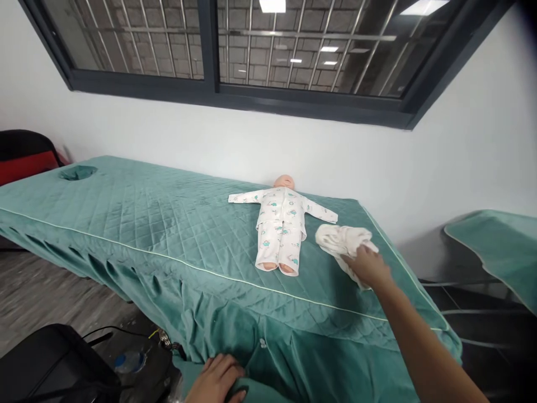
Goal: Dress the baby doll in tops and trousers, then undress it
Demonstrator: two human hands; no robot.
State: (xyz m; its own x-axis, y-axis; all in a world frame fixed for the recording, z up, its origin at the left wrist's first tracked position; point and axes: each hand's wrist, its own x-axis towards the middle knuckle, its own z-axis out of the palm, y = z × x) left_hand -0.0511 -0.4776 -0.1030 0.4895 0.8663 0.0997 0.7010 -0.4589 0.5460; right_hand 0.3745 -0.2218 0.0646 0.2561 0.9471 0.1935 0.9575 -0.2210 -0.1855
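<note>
Closest in, the left hand rests on green fabric at the bed's front, fingers bent; whether it's gripping, can't tell! Black seat-like shape and bottle down left, green-covered surface off right. And the right hand has a bunched white cloth gripped at the green bed's right end! Just left, the doll lies face up, one sleeve close by, head to the wall. The cloth's crumpled length slants from far left to near right, tail towards the front edge.
</note>
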